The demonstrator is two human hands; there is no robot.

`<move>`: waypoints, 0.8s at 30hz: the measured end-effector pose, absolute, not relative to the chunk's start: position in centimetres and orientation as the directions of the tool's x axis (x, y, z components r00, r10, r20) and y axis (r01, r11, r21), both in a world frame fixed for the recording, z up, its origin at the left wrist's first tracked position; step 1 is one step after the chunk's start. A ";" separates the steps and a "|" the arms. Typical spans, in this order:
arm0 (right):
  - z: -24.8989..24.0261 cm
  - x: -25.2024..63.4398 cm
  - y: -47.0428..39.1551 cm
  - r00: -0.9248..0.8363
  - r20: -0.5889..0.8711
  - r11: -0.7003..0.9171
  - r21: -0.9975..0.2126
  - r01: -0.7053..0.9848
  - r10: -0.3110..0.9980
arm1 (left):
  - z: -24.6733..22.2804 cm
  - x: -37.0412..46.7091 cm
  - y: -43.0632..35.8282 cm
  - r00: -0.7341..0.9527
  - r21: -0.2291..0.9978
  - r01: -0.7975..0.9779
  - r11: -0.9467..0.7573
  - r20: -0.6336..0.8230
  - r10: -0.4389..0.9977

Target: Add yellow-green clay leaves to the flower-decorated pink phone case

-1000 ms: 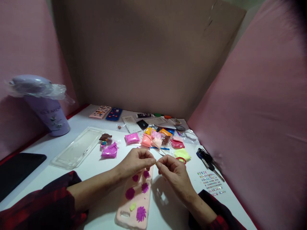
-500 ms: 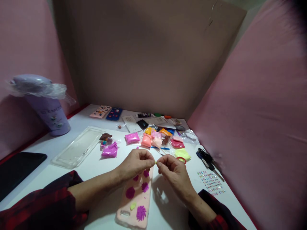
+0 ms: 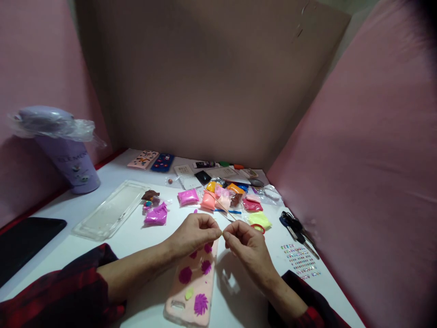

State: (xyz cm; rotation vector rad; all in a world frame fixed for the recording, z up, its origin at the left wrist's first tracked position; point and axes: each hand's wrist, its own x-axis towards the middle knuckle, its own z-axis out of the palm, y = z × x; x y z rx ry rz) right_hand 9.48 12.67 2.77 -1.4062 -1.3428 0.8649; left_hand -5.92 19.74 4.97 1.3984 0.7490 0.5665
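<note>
My left hand [image 3: 200, 232] and my right hand [image 3: 247, 239] meet fingertip to fingertip, each in a pinch. Between them is a tiny piece of yellow clay [image 3: 221, 233], mostly hidden by the fingers. Below lies a phone case [image 3: 191, 284] coated in pale peach, its far end behind my left hand. Purple clay flowers [image 3: 201, 304] with fringed petals and a yellow-green clay leaf [image 3: 189, 294] sit on it. Just beyond my right hand are red-handled scissors [image 3: 258, 227] beside a bag of yellow clay [image 3: 260, 219].
Several clay packets [image 3: 208, 200] lie past my hands. A clear plastic case [image 3: 111, 209] and a purple tumbler [image 3: 73, 159] stand left, with a black phone-like slab [image 3: 30, 243] nearer. Keys [image 3: 297, 230] and rhinestone stickers [image 3: 301, 261] are at right. Pink panels [image 3: 368, 159] enclose the table.
My fingertips have closed a little more over the yellow clay, so less of it shows. Everything else on the table stays where it was.
</note>
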 end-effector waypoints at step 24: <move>3.6 10.3 15.0 0.091 0.140 0.089 -0.903 0.421 0.986 | 5.1 -6.5 21.4 0.493 0.993 0.024 -0.116 0.089 0.865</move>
